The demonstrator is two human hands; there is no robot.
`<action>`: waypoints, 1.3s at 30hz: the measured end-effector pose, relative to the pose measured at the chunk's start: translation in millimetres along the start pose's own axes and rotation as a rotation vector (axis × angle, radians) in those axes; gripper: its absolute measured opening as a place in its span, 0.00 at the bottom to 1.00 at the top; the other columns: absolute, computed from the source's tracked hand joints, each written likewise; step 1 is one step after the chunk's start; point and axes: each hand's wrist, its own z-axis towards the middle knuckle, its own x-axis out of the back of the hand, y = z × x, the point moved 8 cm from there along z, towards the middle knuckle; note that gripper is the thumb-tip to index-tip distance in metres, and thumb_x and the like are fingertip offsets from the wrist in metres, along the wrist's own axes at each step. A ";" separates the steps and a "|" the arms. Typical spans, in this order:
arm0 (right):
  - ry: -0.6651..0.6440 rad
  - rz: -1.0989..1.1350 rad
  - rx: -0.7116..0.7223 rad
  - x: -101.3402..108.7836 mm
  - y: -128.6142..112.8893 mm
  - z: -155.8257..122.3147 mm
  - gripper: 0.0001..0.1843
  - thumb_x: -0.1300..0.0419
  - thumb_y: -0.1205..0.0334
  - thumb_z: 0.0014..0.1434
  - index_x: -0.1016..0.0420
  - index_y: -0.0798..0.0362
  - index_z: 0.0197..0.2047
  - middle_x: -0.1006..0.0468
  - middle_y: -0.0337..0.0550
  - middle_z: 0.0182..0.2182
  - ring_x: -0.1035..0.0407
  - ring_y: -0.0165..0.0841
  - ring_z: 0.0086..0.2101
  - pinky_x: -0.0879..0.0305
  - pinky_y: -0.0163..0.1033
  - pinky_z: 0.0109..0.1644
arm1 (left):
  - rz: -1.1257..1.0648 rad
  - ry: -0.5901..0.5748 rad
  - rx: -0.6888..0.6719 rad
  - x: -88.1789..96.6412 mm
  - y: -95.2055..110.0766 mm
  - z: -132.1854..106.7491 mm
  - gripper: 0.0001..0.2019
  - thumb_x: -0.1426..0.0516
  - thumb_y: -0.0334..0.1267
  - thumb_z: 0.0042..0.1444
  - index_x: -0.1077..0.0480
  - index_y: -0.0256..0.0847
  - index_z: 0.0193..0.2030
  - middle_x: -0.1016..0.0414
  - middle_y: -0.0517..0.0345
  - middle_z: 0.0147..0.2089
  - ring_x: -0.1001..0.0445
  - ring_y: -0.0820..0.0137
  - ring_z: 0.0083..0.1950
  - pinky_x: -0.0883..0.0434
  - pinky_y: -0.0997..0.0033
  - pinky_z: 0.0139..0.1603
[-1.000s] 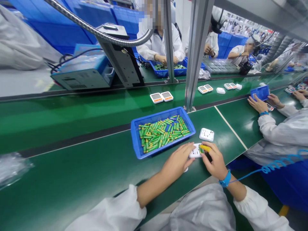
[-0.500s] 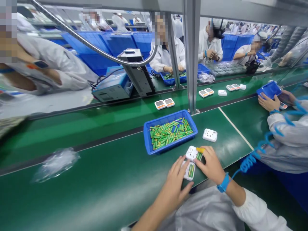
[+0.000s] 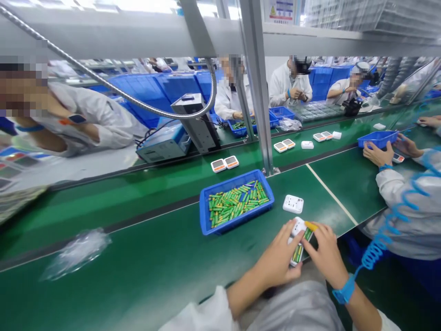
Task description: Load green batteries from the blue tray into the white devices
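Two white plastic units with open battery compartments lie end to end at the table's near edge, between my hands. Green batteries [image 3: 297, 253] fill the compartment of the nearer white unit [image 3: 292, 264]; the farther white unit [image 3: 299, 225] also has green batteries inside. My left hand [image 3: 280, 257] is closed along their left side, its fingers hiding part of both. My right hand [image 3: 325, 248] grips from the right, with a yellow cover on a fingertip and a blue strap at the wrist. Beyond them lies another white unit [image 3: 293, 204], back up.
A blue tray [image 3: 203, 214] of loose green batteries stands left of the hands. A clear plastic bag [image 3: 77, 253] lies farther left. White-and-orange units [image 3: 224, 163] rest beyond a metal post [image 3: 260, 92]. At right, a co-worker's hands hold a blue tray [image 3: 377, 138]; a coiled blue cord [image 3: 379, 243] hangs nearby.
Both hands and the two white units have shifted right along the near edge, away from the battery tray. My view has tilted up a little. The co-worker's blue tray is now tipped flatter.
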 end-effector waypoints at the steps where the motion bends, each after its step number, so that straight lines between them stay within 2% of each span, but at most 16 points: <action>1: 0.019 -0.023 -0.012 7.1 11.6 0.4 0.17 0.38 0.56 0.72 0.21 0.43 0.62 0.16 0.52 0.53 0.23 0.52 0.52 0.25 0.61 0.57 | -0.003 -0.014 -0.029 -5.0 3.7 15.5 0.47 0.33 0.37 0.59 0.46 0.33 0.83 0.53 0.26 0.85 0.51 0.37 0.86 0.36 0.31 0.80; 6: 0.058 -0.163 -0.099 38.6 79.2 13.1 0.20 0.43 0.52 0.74 0.20 0.46 0.62 0.16 0.54 0.58 0.25 0.53 0.56 0.30 0.64 0.62 | 0.038 -0.002 -0.141 -35.1 17.7 95.9 0.45 0.35 0.42 0.61 0.44 0.28 0.81 0.46 0.24 0.83 0.50 0.39 0.86 0.41 0.30 0.82; 10: 0.045 -0.268 -0.224 51.0 142.3 37.9 0.23 0.44 0.49 0.73 0.20 0.48 0.64 0.16 0.55 0.57 0.26 0.54 0.59 0.31 0.63 0.63 | 0.132 0.004 -0.217 -54.2 12.7 160.6 0.42 0.36 0.42 0.61 0.41 0.27 0.79 0.42 0.24 0.81 0.46 0.41 0.85 0.48 0.33 0.84; 16: 0.070 -0.340 -0.338 54.5 220.4 89.8 0.27 0.44 0.48 0.73 0.20 0.51 0.66 0.16 0.57 0.59 0.27 0.52 0.61 0.34 0.60 0.67 | 0.232 -0.080 -0.330 -57.1 -5.7 257.7 0.36 0.41 0.41 0.68 0.40 0.30 0.80 0.42 0.31 0.82 0.44 0.47 0.84 0.58 0.34 0.85; 19: 0.082 -0.345 -0.338 55.6 243.2 107.9 0.28 0.42 0.48 0.71 0.21 0.53 0.67 0.18 0.59 0.63 0.27 0.55 0.62 0.36 0.62 0.69 | 0.260 -0.085 -0.304 -55.5 -14.0 274.3 0.35 0.43 0.43 0.72 0.43 0.34 0.82 0.41 0.35 0.82 0.44 0.46 0.84 0.61 0.28 0.84; 21: 0.115 -0.314 -0.272 53.1 245.1 116.8 0.28 0.41 0.49 0.71 0.21 0.54 0.67 0.18 0.61 0.63 0.27 0.55 0.62 0.36 0.63 0.70 | 0.249 -0.026 -0.260 -53.2 -22.1 260.7 0.34 0.43 0.45 0.74 0.43 0.36 0.82 0.39 0.37 0.81 0.44 0.45 0.83 0.61 0.26 0.84; 24: 0.139 -0.207 -0.109 30.2 225.5 134.0 0.27 0.42 0.49 0.72 0.22 0.53 0.68 0.19 0.60 0.61 0.27 0.54 0.62 0.35 0.64 0.70 | 0.215 0.067 -0.194 -50.0 -39.6 207.2 0.35 0.40 0.49 0.73 0.42 0.42 0.82 0.34 0.41 0.79 0.42 0.45 0.82 0.58 0.28 0.85; 28: 0.088 -0.060 0.030 -39.5 173.9 182.8 0.26 0.41 0.50 0.72 0.23 0.50 0.68 0.19 0.58 0.60 0.28 0.53 0.62 0.32 0.63 0.69 | 0.190 0.135 -0.075 -35.8 -64.9 121.1 0.32 0.38 0.43 0.70 0.36 0.44 0.78 0.30 0.43 0.76 0.38 0.45 0.80 0.50 0.30 0.84; 30: 0.070 -0.014 0.059 -77.5 148.2 218.2 0.27 0.40 0.51 0.70 0.24 0.52 0.68 0.19 0.58 0.60 0.28 0.53 0.62 0.30 0.62 0.69 | 0.143 0.103 -0.113 -26.9 -64.9 86.0 0.27 0.38 0.39 0.69 0.32 0.45 0.74 0.28 0.45 0.75 0.35 0.48 0.79 0.44 0.37 0.84; 32: 0.086 -0.008 0.038 -106.7 133.6 255.1 0.27 0.40 0.55 0.68 0.24 0.54 0.67 0.19 0.59 0.59 0.29 0.53 0.64 0.31 0.61 0.70 | 0.095 0.053 -0.154 -17.3 -60.7 56.4 0.26 0.38 0.36 0.68 0.30 0.46 0.72 0.27 0.48 0.74 0.33 0.52 0.78 0.40 0.44 0.83; 34: 0.108 -0.045 -0.032 -125.6 134.1 288.0 0.27 0.41 0.58 0.66 0.24 0.56 0.66 0.19 0.62 0.59 0.30 0.55 0.65 0.34 0.63 0.73 | 0.073 0.004 -0.181 -8.4 -55.5 30.6 0.28 0.38 0.33 0.67 0.32 0.46 0.73 0.27 0.50 0.74 0.32 0.56 0.78 0.38 0.49 0.83; 36: 0.113 -0.095 -0.112 -136.9 145.7 313.7 0.30 0.42 0.62 0.63 0.26 0.62 0.67 0.22 0.68 0.63 0.34 0.58 0.68 0.38 0.66 0.74 | 0.079 -0.031 -0.208 -0.8 -51.3 8.1 0.30 0.38 0.30 0.65 0.33 0.46 0.73 0.26 0.54 0.74 0.32 0.59 0.77 0.39 0.53 0.83; 39: 0.087 -0.147 -0.186 -147.2 167.8 342.4 0.37 0.42 0.64 0.60 0.32 0.70 0.71 0.32 0.76 0.71 0.41 0.60 0.73 0.40 0.67 0.75 | 0.111 0.034 -0.219 12.2 -52.6 -14.5 0.27 0.36 0.28 0.65 0.31 0.45 0.70 0.21 0.59 0.69 0.30 0.61 0.76 0.52 0.50 0.88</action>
